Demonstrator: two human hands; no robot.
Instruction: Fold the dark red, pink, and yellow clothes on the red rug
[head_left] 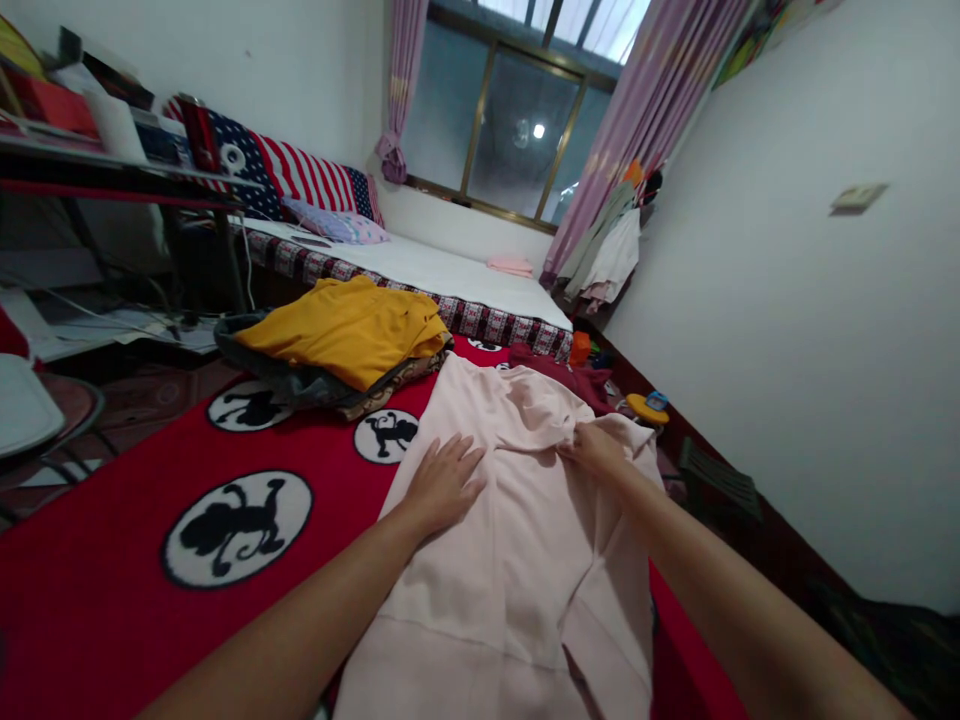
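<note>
A pale pink long-sleeved garment lies spread on a red blanket with monkey pictures in white circles. Flat on the garment's left part rests my left hand, its fingers stretched out. My right hand is closed on the garment's fabric near its upper right, where the cloth is bunched in folds. One sleeve lies folded over the lower right of the garment. The fingertips of my right hand are partly hidden by the cloth.
A pile of folded clothes topped by a yellow garment sits at the back left. Dark red clothing lies behind the pink garment. Farther back are a white-topped bed, a cluttered desk on the left, and a bare wall on the right.
</note>
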